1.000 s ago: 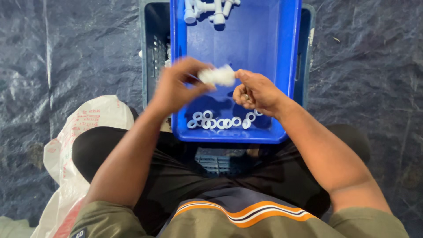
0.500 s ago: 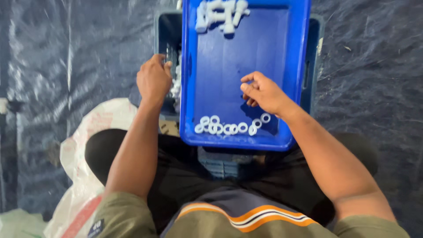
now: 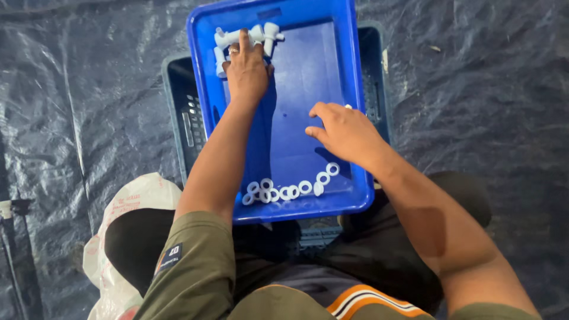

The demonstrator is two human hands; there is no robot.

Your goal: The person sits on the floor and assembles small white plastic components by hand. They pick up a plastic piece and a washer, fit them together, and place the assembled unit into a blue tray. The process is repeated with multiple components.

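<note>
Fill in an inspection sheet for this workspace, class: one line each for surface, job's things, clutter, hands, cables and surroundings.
Surface: blue tray resting on a dark crate, over a dark tarp.
Job's things: white fittings piled at the tray's far end; white rings in a row at its near end.
Clutter: white sack on the tarp by the person's left knee.
Hands: left hand lies on the fittings, grip not clear; right hand hovers open over the tray floor, holding nothing visible.
Cables: nothing seen.
Surroundings: wrinkled tarp all round; the person sits with the crate between the knees.
</note>
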